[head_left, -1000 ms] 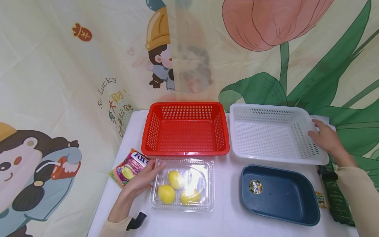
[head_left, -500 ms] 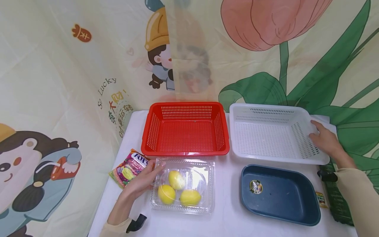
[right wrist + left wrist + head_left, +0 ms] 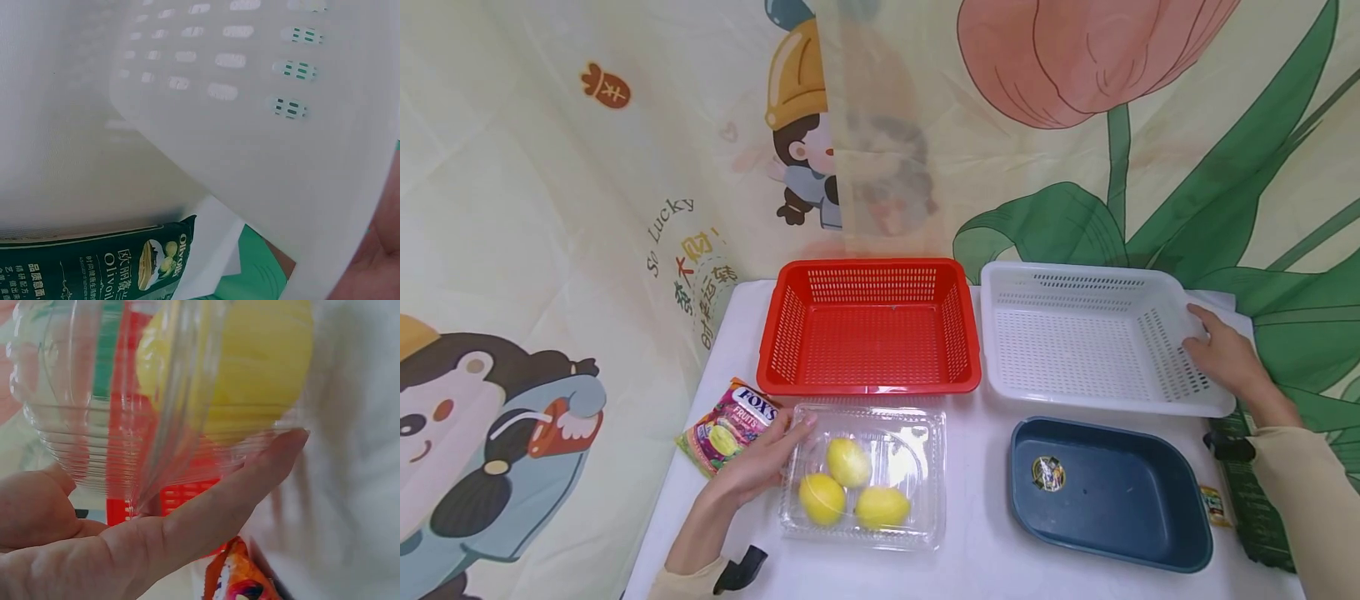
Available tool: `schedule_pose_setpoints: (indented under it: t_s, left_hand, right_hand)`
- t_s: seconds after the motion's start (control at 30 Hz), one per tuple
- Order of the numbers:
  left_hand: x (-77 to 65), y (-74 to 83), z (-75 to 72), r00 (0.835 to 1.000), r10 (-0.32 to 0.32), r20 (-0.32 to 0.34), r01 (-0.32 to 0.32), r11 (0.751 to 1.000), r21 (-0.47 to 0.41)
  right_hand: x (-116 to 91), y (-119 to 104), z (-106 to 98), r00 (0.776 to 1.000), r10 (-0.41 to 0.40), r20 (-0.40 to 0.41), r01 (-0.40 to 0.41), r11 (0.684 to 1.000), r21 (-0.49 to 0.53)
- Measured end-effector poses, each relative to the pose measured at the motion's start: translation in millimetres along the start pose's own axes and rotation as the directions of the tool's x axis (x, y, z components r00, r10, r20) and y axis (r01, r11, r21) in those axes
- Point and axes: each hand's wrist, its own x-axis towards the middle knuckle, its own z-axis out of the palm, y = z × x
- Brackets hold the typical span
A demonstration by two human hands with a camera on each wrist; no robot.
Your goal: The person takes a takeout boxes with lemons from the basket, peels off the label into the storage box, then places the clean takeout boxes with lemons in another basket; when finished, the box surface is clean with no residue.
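Observation:
My left hand [image 3: 758, 458] grips the left edge of a clear plastic clamshell box [image 3: 917, 492], thumb on the lid side. Three yellow lemons [image 3: 882, 507] show through its lid. In the left wrist view a finger [image 3: 206, 506] lies along the ribbed box wall [image 3: 81, 450], and a shadow falls on the white cloth beside it. My right hand [image 3: 1228, 354] holds the right rim of a white perforated basket [image 3: 1060, 333], thumb on the inner side. Its other fingers are hidden behind the wall. In the right wrist view the basket wall [image 3: 206, 144] fills most of the picture.
Left of the white basket stands a red basket [image 3: 868, 389]. A blue basin [image 3: 1120, 492] sits in front. A FOX'S candy bag [image 3: 727, 427] lies beside my left hand. A green packet [image 3: 1255, 500] and a small yellow packet [image 3: 1214, 506] lie at the right.
The clamshell box has come slightly toward me with my left hand, and its near edge sits lower in view. Glare on the lemons has lessened. My right hand stays at the basket rim.

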Motion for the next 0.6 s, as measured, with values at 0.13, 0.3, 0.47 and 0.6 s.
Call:
schedule_pose_setpoints:
  t_s: [0.13,0.3,0.47,0.6]
  left_hand:
    - [-6.8,8.9,-2.7,0.999,0.007,0.033,-0.007,1.0,-0.005]
    - [-16.5,25.8,-6.4,0.998,0.011,0.065,-0.012,1.0,0.022]
    - [-22.5,48.3,-6.0,0.995,0.033,0.093,-0.037,0.998,0.048]
    - [-23.7,71.3,-6.4,0.984,0.059,0.167,-0.061,0.998,0.009]
  right_hand:
    - [-0.3,-0.5,0.3,1.0,0.003,-0.006,-0.003,1.0,0.002]
    - [-0.7,-1.5,-0.5,1.0,0.019,-0.004,-0.019,1.0,-0.002]
    - [-1.5,-0.3,0.3,1.0,0.025,0.003,-0.025,1.0,-0.003]
    - [-1.8,-0.4,1.2,1.0,0.022,0.004,-0.022,1.0,0.002]
